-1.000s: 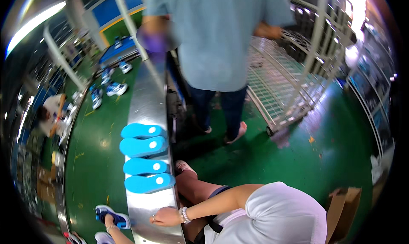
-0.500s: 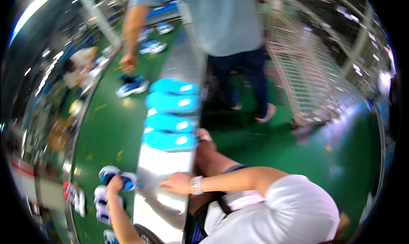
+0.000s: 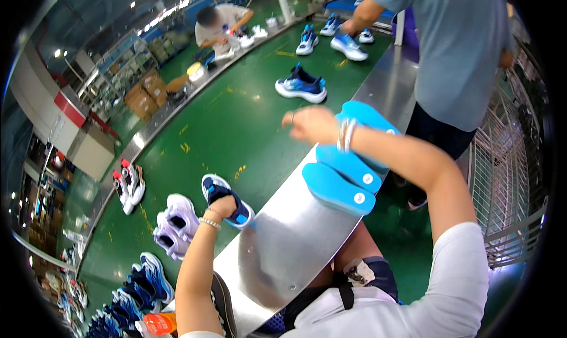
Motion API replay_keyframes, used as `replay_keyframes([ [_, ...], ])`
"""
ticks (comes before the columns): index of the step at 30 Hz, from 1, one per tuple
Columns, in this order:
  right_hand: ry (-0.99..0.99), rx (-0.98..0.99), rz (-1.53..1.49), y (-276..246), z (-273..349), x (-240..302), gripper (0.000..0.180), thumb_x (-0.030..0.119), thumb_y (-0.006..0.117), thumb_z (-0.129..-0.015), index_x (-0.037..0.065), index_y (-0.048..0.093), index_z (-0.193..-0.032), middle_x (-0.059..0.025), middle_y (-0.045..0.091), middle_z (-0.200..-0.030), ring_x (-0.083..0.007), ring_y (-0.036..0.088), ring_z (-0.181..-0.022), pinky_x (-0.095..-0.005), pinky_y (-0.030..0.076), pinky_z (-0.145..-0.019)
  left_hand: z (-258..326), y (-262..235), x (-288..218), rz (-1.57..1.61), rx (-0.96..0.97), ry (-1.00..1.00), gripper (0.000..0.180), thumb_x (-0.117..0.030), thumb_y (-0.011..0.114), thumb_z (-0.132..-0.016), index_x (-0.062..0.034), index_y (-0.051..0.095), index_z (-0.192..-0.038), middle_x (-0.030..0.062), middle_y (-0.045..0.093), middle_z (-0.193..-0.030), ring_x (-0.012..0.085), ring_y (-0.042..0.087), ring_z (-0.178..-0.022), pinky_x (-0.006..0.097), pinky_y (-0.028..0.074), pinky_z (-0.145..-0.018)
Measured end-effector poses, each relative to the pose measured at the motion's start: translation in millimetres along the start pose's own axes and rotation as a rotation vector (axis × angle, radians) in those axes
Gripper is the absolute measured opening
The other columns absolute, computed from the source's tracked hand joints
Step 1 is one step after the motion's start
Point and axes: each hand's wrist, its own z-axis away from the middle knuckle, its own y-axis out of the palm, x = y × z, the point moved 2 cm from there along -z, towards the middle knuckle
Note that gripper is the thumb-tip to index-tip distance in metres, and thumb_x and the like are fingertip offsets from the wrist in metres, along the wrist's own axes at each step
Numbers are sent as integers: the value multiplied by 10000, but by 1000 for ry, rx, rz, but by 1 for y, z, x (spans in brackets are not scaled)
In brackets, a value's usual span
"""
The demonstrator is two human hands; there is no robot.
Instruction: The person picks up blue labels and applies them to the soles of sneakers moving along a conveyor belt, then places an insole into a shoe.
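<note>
My left hand [image 3: 220,207] grips a dark blue shoe with a white sole [image 3: 229,197], which rests on the green belt [image 3: 236,125] next to the steel counter [image 3: 295,243]. My right hand [image 3: 312,124] is lifted above the counter's edge, fingers loosely apart and nothing in it. Just under my right forearm, several bright blue insoles [image 3: 339,187] lie side by side on the steel counter.
A pale lilac pair of shoes [image 3: 176,223] sits left of my left hand, with more blue shoes [image 3: 142,285] further down the belt. A blue and white shoe [image 3: 301,84] lies farther along. A person in a grey-blue shirt [image 3: 466,49] stands by the counter. A wire cart [image 3: 508,161] is on the right.
My right hand has risen from the steel counter to above the blue insoles. My left hand stays on the dark blue shoe. The view has swung toward the belt.
</note>
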Motion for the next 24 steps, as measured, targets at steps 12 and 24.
replay_keyframes([
  [12, 746, 144, 336, 88, -84, -228, 307, 197, 452, -824, 91, 522, -1103, -144, 510, -1136, -291, 553, -968, -383, 490, -752, 9, -12, -33, 393, -15, -470, 126, -85, 524, -648, 17, 567, -588, 210, 566, -661, 345, 548, -597, 406, 430, -541],
  [24, -362, 335, -232, 68, -15, 68, 346, 271, 574, -752, 127, 531, -1064, -131, 610, -853, -296, 587, -773, -388, 469, -673, -15, -55, -15, 319, 361, -358, 117, -61, 539, -630, 9, 618, -679, 183, 581, -617, 238, 567, -555, 342, 451, -511],
])
